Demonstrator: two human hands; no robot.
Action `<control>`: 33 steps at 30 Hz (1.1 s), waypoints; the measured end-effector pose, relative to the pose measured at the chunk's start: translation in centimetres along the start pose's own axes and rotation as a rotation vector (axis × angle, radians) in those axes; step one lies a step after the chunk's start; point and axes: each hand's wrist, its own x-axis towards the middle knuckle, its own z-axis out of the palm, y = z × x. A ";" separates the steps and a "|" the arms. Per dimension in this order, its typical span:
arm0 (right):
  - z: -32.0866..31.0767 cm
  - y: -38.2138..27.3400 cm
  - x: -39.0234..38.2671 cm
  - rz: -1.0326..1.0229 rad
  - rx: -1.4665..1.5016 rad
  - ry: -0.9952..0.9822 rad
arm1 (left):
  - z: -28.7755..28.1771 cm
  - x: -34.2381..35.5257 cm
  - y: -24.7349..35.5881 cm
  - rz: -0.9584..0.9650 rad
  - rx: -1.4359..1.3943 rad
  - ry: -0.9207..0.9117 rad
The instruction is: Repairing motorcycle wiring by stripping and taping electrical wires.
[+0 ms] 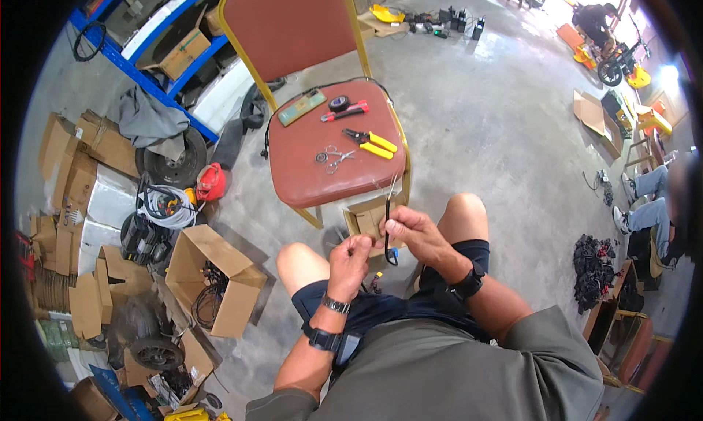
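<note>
Had my right grip (414,231) pinched on the black cable (388,211), by the chair (300,189)'s near edge. Left grip (350,263) sat just left, fingers bunched; couldn't tell if it held anything. Small, steady moves seemed best, so nothing snagged that edge. More elbow room on the right, over the concrete floor (534,223).

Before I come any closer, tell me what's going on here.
A seated person holds a black cable in the right hand. The left hand is pinched close beside it; whether it grips anything is too small to tell. In front, a reddish-brown chair carries yellow-handled pliers, scissors and a black tape roll.
</note>
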 end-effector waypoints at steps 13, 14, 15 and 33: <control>1.6 -1.4 -2.0 -0.107 -0.234 -0.068 | 0.1 -2.0 3.5 0.152 -0.129 0.003; 1.9 -1.3 -2.3 -0.109 -0.228 -0.073 | 0.2 -2.2 3.4 0.154 -0.125 0.010; 2.0 -1.4 -2.4 -0.117 -0.189 -0.086 | 0.5 -2.2 3.6 0.152 -0.142 0.013; 3.0 -1.2 -2.6 -0.124 -0.143 -0.265 | 1.6 -5.1 5.0 0.292 -0.142 0.151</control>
